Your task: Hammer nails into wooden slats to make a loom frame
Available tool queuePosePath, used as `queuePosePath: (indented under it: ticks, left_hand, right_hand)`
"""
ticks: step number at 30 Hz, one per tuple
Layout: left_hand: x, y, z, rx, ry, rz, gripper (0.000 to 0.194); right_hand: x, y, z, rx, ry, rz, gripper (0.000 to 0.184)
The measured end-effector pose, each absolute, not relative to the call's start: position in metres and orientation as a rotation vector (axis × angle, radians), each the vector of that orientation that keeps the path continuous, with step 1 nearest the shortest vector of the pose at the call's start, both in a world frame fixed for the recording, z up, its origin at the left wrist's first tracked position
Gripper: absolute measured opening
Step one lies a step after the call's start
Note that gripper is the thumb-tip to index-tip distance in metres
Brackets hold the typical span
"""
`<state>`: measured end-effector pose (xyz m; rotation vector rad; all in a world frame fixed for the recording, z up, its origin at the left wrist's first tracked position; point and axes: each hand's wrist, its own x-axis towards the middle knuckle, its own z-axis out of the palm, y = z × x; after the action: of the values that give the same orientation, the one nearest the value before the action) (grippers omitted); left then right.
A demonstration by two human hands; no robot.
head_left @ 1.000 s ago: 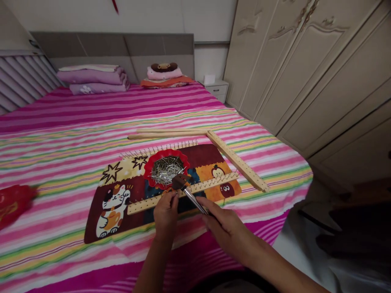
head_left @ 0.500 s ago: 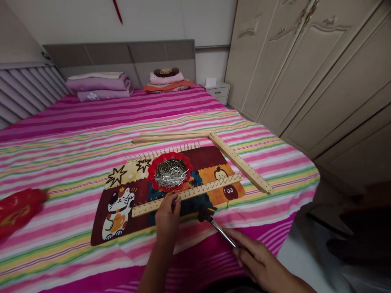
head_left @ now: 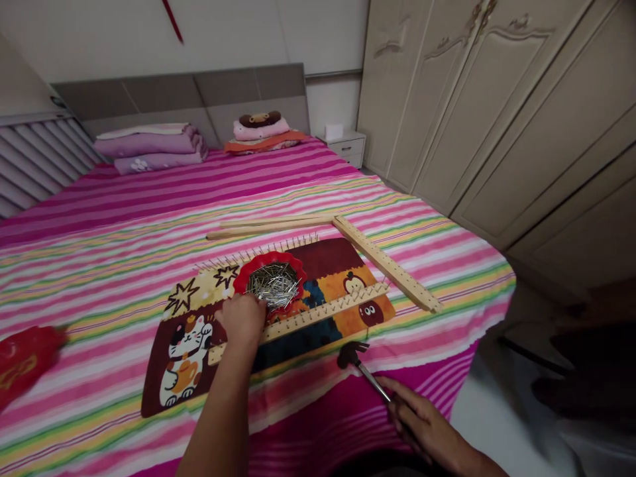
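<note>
My left hand [head_left: 242,319] is at the near-left rim of a red scalloped bowl [head_left: 297,265] full of nails [head_left: 275,283]. Its fingertips are hidden behind the hand, so I cannot tell whether they hold a nail. Under that wrist passes a wooden strip [head_left: 322,311] with a row of nails standing in it, lying on a patterned mat [head_left: 293,344]. My right hand [head_left: 420,417] is closed round the handle of a hammer [head_left: 370,374], its dark head over the near side of the bed, just off the mat's edge.
Another nailed strip [head_left: 258,252] lies behind the bowl. Further wooden strips [head_left: 387,262] rest behind and to the right of the mat. A red object [head_left: 24,358] is at the left. Folded bedding [head_left: 154,146] lies by the headboard; a wardrobe [head_left: 447,99] stands at right.
My left hand has moved from the near nailed strip up and left to the nail bowl. The hammer has shifted slightly down and right in view. The camera view has moved a little.
</note>
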<state>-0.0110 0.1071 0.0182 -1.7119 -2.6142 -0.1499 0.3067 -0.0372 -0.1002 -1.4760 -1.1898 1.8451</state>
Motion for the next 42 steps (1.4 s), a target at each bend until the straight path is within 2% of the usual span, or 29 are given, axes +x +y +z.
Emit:
queuePosePath:
  ticks: [9,16,20,25,33,36,40,42]
  left_hand:
    - [-0.002,0.117,0.029,-1.601,-2.800,0.061,0.035]
    - [-0.017,0.111,0.027,-1.655,-2.987,-0.110,0.033]
    - [-0.010,0.110,0.026,-1.659,-2.813,-0.043,0.035]
    - [-0.005,0.116,0.028,-1.580,-2.886,0.013,0.028]
    - [-0.009,0.122,0.024,-1.495,-2.921,-0.137,0.022]
    - [-0.019,0.116,0.023,-1.559,-2.981,-0.432,0.017]
    - [-0.026,0.088,0.025,-1.609,-2.828,-1.389,0.024]
    - [-0.021,0.069,0.027,-1.546,-2.757,-1.742,0.031]
  right_hand:
    - [0.306,-0.035,-0.097,-1.431,-1.227,1.851,0.080]
    - [0.304,-0.037,-0.091,-1.388,-1.244,1.779,0.071]
    - [0.304,-0.037,-0.102,-1.415,-1.243,1.806,0.075]
    - [0.304,-0.037,-0.110,-1.436,-1.230,1.801,0.077]
    - [0.305,-0.036,-0.107,-1.446,-1.284,1.799,0.077]
    - [0.303,-0.036,-0.099,-1.422,-1.306,1.798,0.078]
    - [0.301,-0.036,-0.086,-1.406,-1.298,1.756,0.071]
    - [0.300,-0.036,-0.082,-1.405,-1.291,1.757,0.069]
